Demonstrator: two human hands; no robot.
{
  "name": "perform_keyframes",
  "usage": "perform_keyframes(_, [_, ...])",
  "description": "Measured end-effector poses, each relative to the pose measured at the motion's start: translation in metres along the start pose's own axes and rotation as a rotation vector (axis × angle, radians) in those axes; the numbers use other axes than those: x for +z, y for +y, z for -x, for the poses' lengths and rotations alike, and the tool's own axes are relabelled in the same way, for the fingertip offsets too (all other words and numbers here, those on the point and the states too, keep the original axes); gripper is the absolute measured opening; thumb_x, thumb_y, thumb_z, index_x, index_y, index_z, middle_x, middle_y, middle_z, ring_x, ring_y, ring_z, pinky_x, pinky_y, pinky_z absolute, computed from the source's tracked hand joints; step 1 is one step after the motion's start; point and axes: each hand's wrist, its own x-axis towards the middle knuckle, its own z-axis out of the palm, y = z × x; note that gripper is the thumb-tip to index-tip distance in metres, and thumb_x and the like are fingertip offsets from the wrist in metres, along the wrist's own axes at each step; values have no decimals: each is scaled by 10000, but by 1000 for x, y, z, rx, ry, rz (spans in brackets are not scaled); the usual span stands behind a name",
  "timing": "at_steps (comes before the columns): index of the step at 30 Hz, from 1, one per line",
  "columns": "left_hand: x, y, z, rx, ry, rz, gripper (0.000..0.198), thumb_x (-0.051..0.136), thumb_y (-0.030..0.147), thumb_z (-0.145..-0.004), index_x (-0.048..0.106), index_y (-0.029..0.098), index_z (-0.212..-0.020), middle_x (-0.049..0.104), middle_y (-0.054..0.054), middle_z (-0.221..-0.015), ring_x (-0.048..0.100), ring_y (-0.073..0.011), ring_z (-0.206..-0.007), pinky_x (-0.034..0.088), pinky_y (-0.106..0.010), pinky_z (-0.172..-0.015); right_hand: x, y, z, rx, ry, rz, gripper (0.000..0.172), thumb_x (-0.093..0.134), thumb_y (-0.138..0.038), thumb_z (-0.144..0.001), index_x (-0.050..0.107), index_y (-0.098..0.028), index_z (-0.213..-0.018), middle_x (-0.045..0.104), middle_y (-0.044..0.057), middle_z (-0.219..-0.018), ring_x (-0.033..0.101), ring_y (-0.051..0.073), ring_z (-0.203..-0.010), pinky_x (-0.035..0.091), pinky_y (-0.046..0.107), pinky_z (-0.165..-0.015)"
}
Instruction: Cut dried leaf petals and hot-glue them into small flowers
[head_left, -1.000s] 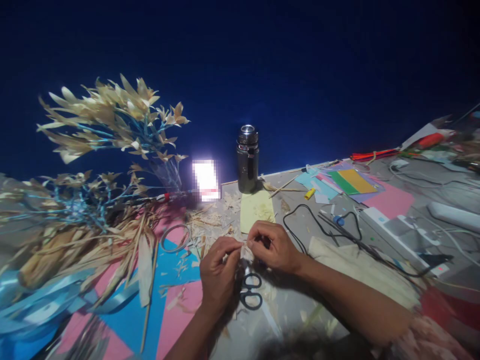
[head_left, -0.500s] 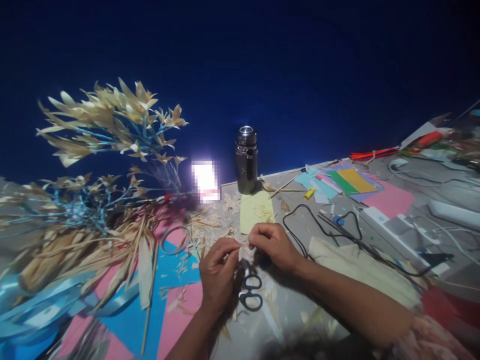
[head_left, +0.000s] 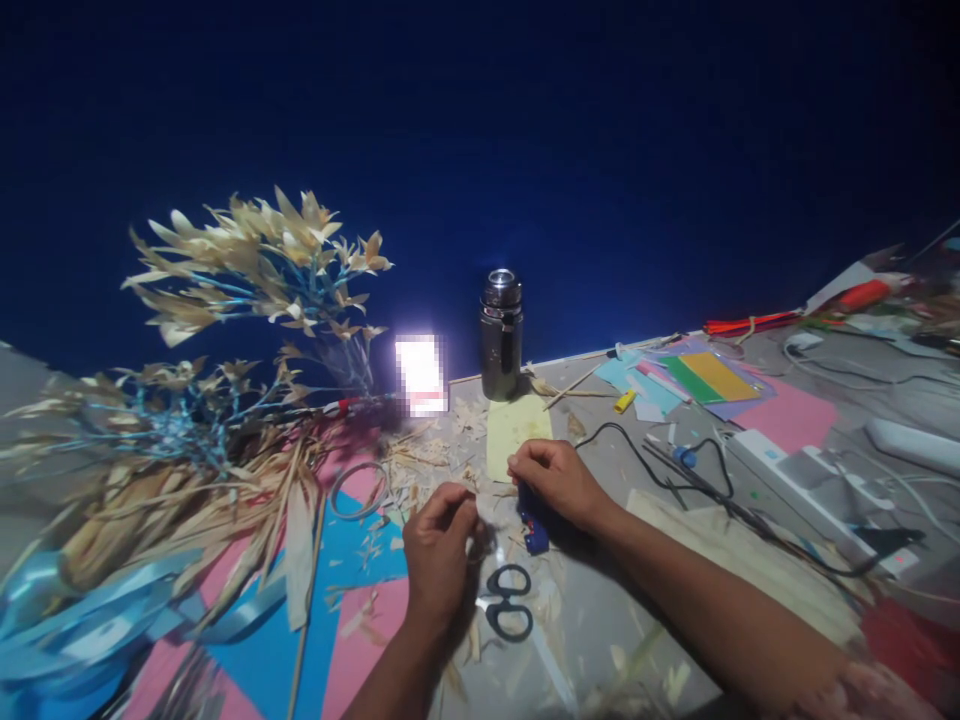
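My left hand (head_left: 442,540) is above the middle of the table, its fingers curled with thumb near forefinger; whatever they hold is hidden. To the right, my right hand (head_left: 559,482) is closed in a pinch, its fingertips over the edge of a pale yellow sheet (head_left: 506,430). A small dark blue object (head_left: 534,530) with a bit of red shows just below the right hand; I cannot tell whether it lies on the table or is held. Black-handled scissors (head_left: 510,602) lie between my forearms, their blades partly hidden among pale scraps.
A dark metal flask (head_left: 501,345) stands behind the yellow sheet. On the left are a husk-flower bunch (head_left: 255,270), dried husks (head_left: 135,510), blue ribbon (head_left: 67,620) and a tape ring (head_left: 358,490). Rightward lie coloured sheets (head_left: 712,377), black cable (head_left: 724,455) and a power strip (head_left: 795,490).
My hands were together at a small pale piece and have come apart, the right shifting slightly right. The dark blue object has come into sight below it. The view has tilted slightly.
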Motion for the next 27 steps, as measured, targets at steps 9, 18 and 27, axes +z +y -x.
perform_keyframes(9, [-6, -1, -11, -70, 17, 89, 318, 808, 397, -755, 551, 232, -845, 550, 85, -512, 424, -82, -407, 320, -164, -393, -12, 4, -75, 37, -25, 643, 171, 632, -252, -878, 794, -198, -876, 800, 90, -930, 711, 242, -876, 439, 289, -716])
perform_keyframes(18, [-11, 13, -23, -46, 120, 86, 353, 842, 438, -670, 603, 190, -746, 518, 68, -468, 407, -83, -404, 328, -179, -386, 32, 6, -122, -16, -188, 894, 184, 634, -266, -917, 782, -243, -1022, 796, 83, -1099, 730, 252, -1034, 478, 281, -788])
perform_keyframes(27, [-17, 7, -34, -72, 129, 148, 384, 862, 463, -654, 610, 186, -734, 517, 63, -471, 389, -73, -421, 297, -170, -397, 46, 17, -133, -24, -201, 1021, 311, 658, -389, -978, 681, -160, -1187, 717, 140, -1202, 701, 265, -1074, 535, 384, -915])
